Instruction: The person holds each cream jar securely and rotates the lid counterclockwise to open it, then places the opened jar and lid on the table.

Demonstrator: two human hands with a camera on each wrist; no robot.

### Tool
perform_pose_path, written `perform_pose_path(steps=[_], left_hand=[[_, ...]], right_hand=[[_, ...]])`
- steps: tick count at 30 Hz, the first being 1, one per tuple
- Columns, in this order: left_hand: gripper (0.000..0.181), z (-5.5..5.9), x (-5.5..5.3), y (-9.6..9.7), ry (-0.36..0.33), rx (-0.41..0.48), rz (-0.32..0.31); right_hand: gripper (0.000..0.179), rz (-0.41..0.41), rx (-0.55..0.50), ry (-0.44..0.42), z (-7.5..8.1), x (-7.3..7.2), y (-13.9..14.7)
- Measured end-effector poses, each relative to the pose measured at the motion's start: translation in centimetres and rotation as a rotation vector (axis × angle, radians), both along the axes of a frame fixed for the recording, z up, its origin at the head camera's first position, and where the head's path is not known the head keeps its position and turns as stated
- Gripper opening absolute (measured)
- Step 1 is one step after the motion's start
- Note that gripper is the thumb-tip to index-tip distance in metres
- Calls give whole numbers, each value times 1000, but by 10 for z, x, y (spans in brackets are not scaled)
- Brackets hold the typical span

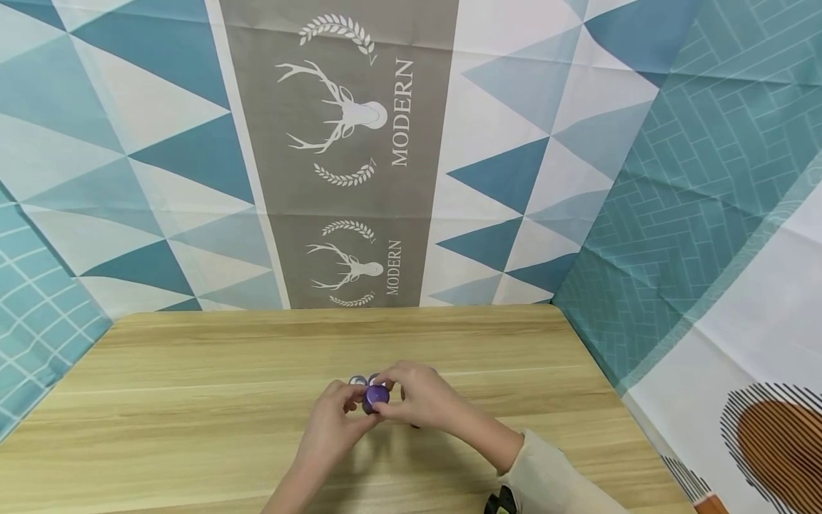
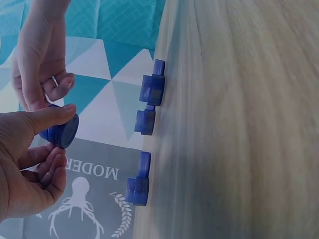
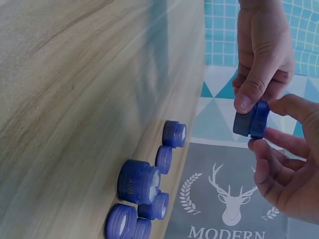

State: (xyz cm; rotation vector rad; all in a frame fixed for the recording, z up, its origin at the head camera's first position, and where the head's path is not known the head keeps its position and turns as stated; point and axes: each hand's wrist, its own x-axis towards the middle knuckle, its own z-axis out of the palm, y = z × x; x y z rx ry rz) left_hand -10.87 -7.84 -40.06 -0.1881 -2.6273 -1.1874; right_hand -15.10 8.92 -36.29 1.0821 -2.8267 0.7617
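Between both hands, above the table, is a small purple-blue jar [image 1: 377,395] with its lid [image 3: 260,118] on it. My left hand [image 1: 330,421] grips the jar's body, the thumb lying along its side in the left wrist view. From the other side, my right hand [image 1: 420,396] pinches the lid end between thumb and fingers. Below stand a larger uncapped jar [image 3: 132,181] and smaller uncapped jars [image 3: 172,133], with loose lids [image 3: 163,159] among them. Seen from the head, the hands partly cover this group.
The wood-grain table [image 1: 193,400] ends at the back against a patterned wall cloth [image 1: 501,157] with deer heads and triangles. A teal and white cloth [image 1: 706,214] hangs along the right side. Close to the right sleeve [image 1: 552,471] is a small black object [image 1: 501,501].
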Motion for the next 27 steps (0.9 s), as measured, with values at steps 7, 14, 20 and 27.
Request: perform_pose_path(steps=[7,14,20,27], left_hand=[[35,-1,-1,-1,-11,-13,11],[34,1,-2,0,-7,8,25],[35,0,-2,0,1,13,18],[35,3,-1,-1,-12,25,17]], right_hand=[[37,34,35,-12,0,-1,3],[39,-12,-26,-12,-2,-2,3],[36,36,3,2,-1,-2,2],[52,20,-18,-61,0,-1,4]])
